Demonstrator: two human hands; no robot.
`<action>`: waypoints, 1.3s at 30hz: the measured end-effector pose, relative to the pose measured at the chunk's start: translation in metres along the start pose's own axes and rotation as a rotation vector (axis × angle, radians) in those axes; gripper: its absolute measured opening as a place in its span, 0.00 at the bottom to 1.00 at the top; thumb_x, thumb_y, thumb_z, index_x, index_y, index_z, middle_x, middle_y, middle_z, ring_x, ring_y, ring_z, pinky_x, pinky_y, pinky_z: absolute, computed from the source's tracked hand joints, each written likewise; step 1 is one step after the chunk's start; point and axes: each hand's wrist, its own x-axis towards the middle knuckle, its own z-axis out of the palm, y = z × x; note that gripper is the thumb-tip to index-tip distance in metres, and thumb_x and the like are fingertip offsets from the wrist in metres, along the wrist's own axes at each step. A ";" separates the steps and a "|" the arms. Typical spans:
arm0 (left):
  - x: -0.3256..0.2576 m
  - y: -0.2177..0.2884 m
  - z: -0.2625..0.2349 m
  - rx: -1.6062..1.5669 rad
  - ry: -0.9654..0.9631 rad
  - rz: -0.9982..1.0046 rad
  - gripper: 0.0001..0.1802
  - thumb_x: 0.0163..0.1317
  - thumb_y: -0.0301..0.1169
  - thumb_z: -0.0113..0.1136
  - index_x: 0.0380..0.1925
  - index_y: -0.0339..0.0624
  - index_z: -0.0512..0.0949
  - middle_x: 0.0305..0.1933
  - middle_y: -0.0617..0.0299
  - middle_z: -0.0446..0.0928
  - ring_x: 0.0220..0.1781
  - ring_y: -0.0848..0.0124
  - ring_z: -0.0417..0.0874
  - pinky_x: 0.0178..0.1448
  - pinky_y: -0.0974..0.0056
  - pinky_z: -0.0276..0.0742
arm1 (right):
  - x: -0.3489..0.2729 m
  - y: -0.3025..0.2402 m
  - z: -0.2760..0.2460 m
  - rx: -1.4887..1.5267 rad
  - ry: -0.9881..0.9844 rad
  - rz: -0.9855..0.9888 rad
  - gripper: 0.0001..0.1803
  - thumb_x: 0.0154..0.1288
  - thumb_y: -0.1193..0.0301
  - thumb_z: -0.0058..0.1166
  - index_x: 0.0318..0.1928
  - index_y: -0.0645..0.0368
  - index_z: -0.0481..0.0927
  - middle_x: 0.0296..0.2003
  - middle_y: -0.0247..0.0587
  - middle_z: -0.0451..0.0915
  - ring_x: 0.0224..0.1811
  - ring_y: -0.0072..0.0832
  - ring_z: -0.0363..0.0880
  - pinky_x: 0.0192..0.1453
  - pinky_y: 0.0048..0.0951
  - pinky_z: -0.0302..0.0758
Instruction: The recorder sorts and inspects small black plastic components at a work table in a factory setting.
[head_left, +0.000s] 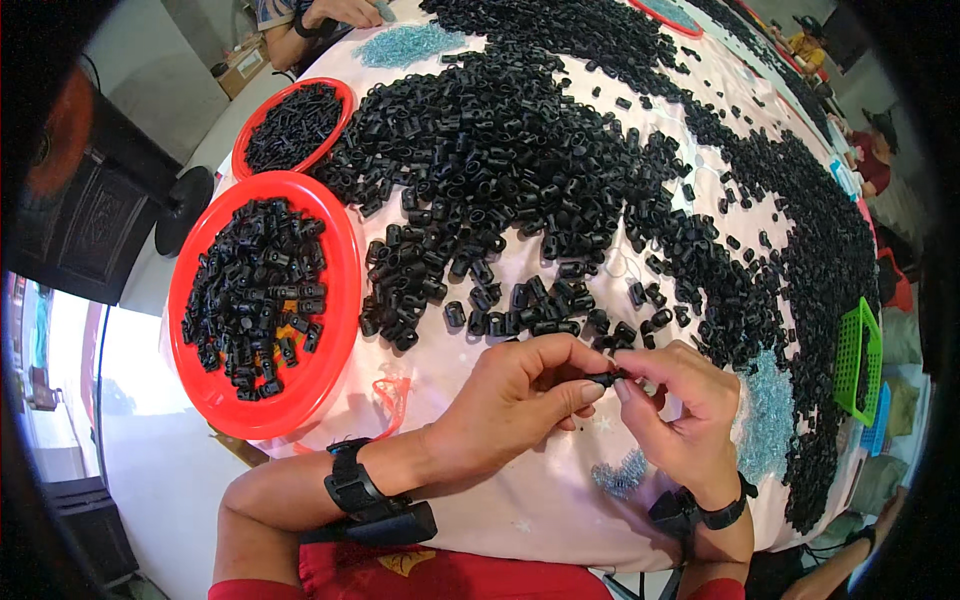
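My left hand [515, 400] and my right hand [680, 410] meet over the table's near edge. Both pinch one small black plastic piece [607, 378] between thumb and fingertips. Just beyond my fingers lies a huge heap of the same black plastic pieces [500, 170] spread over the pale cloth [540, 500]. To my left stands a red round tray [335, 300] holding a pile of black pieces. Each of my wrists wears a black strap.
A second red tray [240, 150] of black pieces sits farther back left. Small piles of pale blue springs [765, 410] lie by my right hand and at the far side. A green basket [857, 360] stands at the right. Another person's arm [310, 20] rests at the far edge.
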 end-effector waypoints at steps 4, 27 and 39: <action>-0.001 0.000 0.000 0.048 -0.010 0.052 0.10 0.75 0.27 0.61 0.52 0.38 0.81 0.35 0.69 0.80 0.34 0.85 0.77 0.34 0.76 0.71 | -0.001 0.001 -0.001 -0.001 -0.010 0.004 0.13 0.54 0.84 0.67 0.41 0.62 0.87 0.33 0.43 0.88 0.27 0.28 0.81 0.28 0.25 0.75; 0.006 -0.003 0.007 0.021 0.088 0.089 0.09 0.75 0.28 0.61 0.49 0.36 0.80 0.36 0.66 0.83 0.34 0.83 0.81 0.35 0.75 0.76 | -0.004 -0.005 0.010 -0.072 0.029 -0.100 0.18 0.51 0.84 0.68 0.45 0.66 0.85 0.37 0.49 0.85 0.32 0.37 0.83 0.34 0.31 0.80; 0.015 -0.016 -0.002 -0.189 -0.132 0.144 0.08 0.73 0.28 0.63 0.46 0.34 0.80 0.44 0.60 0.84 0.43 0.76 0.85 0.49 0.70 0.83 | -0.006 -0.012 0.010 -0.297 0.013 -0.206 0.27 0.44 0.81 0.73 0.50 0.66 0.84 0.38 0.45 0.82 0.36 0.41 0.80 0.39 0.36 0.79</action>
